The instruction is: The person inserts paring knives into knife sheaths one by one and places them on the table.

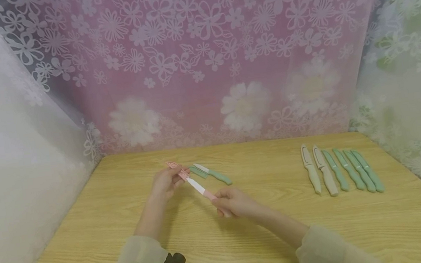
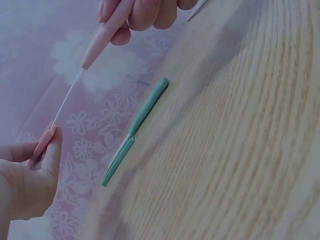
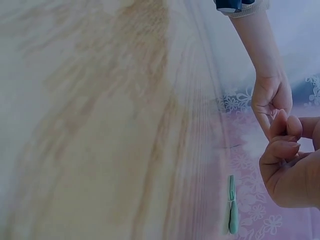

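Note:
My left hand point(image 1: 164, 183) pinches a pink knife sheath point(image 1: 183, 174) between thumb and fingers. By its handle, my right hand point(image 1: 236, 202) grips a pink-handled knife point(image 1: 209, 195) with a white blade. The blade points up and left, its tip at the sheath's mouth; in the left wrist view the thin blade lines up with the sheath point(image 2: 46, 137). Just beyond the hands, a green-handled knife point(image 1: 221, 177) lies on the table with its white blade bare, beside a green sheath point(image 1: 199, 172). In the right wrist view my curled fingers point(image 3: 281, 150) hide the pink knife.
On the right of the wooden table point(image 1: 270, 229) several sheathed knives lie in a row: a cream one point(image 1: 313, 176), a beige one point(image 1: 328, 176) and several green ones point(image 1: 365, 169). A pink flowered curtain point(image 1: 189, 86) hangs behind the table, with pale curtains at both sides.

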The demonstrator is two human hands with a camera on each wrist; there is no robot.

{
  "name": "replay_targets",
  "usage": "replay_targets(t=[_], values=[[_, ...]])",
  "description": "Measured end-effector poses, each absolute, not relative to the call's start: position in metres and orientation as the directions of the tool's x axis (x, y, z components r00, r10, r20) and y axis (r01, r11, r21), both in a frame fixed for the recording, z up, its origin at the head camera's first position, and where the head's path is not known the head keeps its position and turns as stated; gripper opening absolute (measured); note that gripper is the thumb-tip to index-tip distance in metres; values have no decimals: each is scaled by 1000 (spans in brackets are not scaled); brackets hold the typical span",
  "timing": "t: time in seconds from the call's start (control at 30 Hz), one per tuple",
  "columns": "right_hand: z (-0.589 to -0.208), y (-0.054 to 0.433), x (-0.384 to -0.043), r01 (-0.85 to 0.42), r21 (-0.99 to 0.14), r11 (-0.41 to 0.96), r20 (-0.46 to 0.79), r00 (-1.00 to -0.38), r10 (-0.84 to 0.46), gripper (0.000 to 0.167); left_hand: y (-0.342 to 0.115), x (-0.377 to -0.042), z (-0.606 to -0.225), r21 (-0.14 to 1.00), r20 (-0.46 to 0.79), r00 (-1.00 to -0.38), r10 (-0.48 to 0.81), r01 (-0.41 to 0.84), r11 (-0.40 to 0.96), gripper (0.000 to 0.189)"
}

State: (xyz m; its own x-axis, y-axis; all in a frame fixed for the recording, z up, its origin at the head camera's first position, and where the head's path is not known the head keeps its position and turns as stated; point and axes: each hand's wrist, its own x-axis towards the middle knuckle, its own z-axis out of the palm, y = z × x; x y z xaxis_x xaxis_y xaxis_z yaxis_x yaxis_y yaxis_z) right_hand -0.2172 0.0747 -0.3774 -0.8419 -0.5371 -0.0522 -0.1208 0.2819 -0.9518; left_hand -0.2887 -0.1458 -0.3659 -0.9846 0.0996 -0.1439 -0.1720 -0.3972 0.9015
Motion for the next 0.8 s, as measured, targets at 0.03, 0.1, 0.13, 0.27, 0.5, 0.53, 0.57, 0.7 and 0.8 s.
replay_targets(t=[0.03,0.1,0.13,0.27,0.5,0.53,0.57,0.7,0.8], values=[[-377,75,-217,-119,-952,282,-54,-842,-537,34,-145,-289,-366,899,-147,-984,100,-175,-401,40],[-378,74,-216,-117,-953,280,-54,-844,-534,34,-144,-289,-368,899,-150,-983,104,-179,-401,41],[-379,74,-216,-117,-953,281,-52,-846,-531,34,-143,-289,-368,895,-154,-983,102,-182,-406,40],[-381,72,-216,-122,-951,284,-46,-852,-522,33,-140,-289,-369,887,-157,-983,95,-183,-423,41],[-383,67,-215,-103,-959,265,-35,-882,-469,36,-132,-290,-370,860,-188,-979,76,-202,-468,38],[-384,66,-215,-108,-958,266,-28,-886,-462,36,-131,-290,-370,856,-193,-978,78,-207,-475,38],[-384,66,-215,-116,-956,270,-20,-890,-456,37,-129,-290,-370,850,-197,-977,79,-210,-483,38],[-385,66,-215,-131,-953,273,-2,-899,-438,36,-127,-289,-371,835,-194,-978,79,-207,-510,39],[-384,66,-215,-120,-956,269,-8,-903,-429,36,-126,-289,-370,827,-186,-979,86,-204,-523,41]])
